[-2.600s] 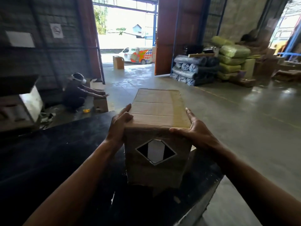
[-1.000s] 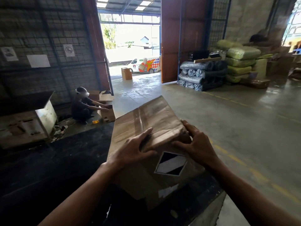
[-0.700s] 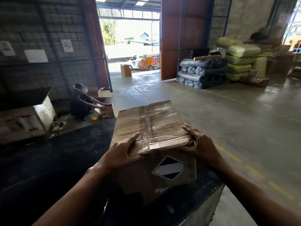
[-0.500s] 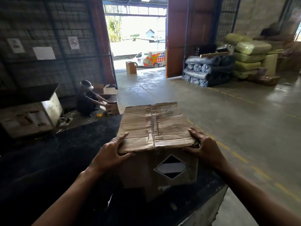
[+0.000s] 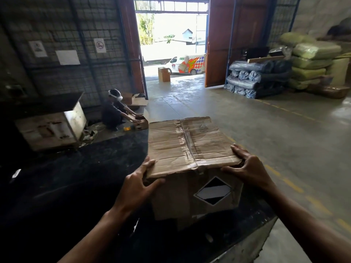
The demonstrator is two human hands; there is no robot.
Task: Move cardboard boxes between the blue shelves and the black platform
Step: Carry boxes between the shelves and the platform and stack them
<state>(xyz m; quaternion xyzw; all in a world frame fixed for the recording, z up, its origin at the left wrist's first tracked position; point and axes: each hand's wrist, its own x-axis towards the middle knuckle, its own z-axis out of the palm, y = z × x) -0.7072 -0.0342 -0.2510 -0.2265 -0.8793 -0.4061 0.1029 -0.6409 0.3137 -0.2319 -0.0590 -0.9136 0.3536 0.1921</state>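
Handling 1 cardboard box (image 5: 191,147), apparently sitting on the near right corner of the black platform (image 5: 76,186), just beside the edge dropping to the concrete floor (image 5: 275,133). Showing a taped seam (image 5: 187,143) running from near to far down the middle of the lid, so judging the long axis as pointing away from the body, angling slightly left. Facing a black-and-white diamond label (image 5: 213,190) toward the camera on the near side.

Gripping with 2 hands, both at the near end only. Clamping the near left top corner with the left hand (image 5: 138,185), fingers wrapping around that corner. Clamping the near right top corner with the right hand (image 5: 248,168), fingers lying along the lid's right edge and thumb tucking under the crumpled flap. Sitting about equally near the box, 1 hand per side, and leaving the whole far end unheld.

Judging the coming move, lifting off or sliding further on, as turning on exactly that: carrying most of the length beyond the grip, so likely dipping at the far end unless taking hold lower or further along the sides. Seeing no blue shelves from here.

Further out, noticing another person (image 5: 114,112) crouching over a small carton at far left, and wrapped rolls (image 5: 252,78) and green sacks (image 5: 311,59) piling up at far right.
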